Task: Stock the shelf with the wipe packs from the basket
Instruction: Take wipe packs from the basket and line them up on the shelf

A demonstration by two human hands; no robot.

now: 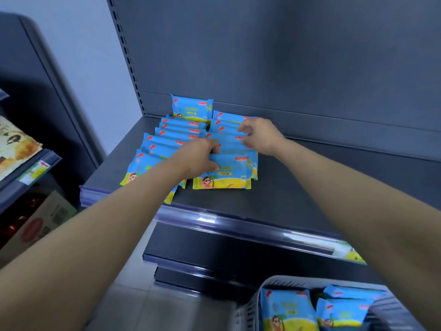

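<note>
Here, the front blue-and-yellow plastic wipe pack (229, 174) of the right-hand row is being gripped at its left end by the left hand (200, 156), with fingers curled over its top edge. Its long axis is being kept left to right across the dark grey metal shelf (310, 187). The packs behind (228, 130) are being pinched near their right ends by the right hand (259, 134), which is farther back. More packs (286, 311) are being held in the grey plastic basket (274, 283) below.
</note>
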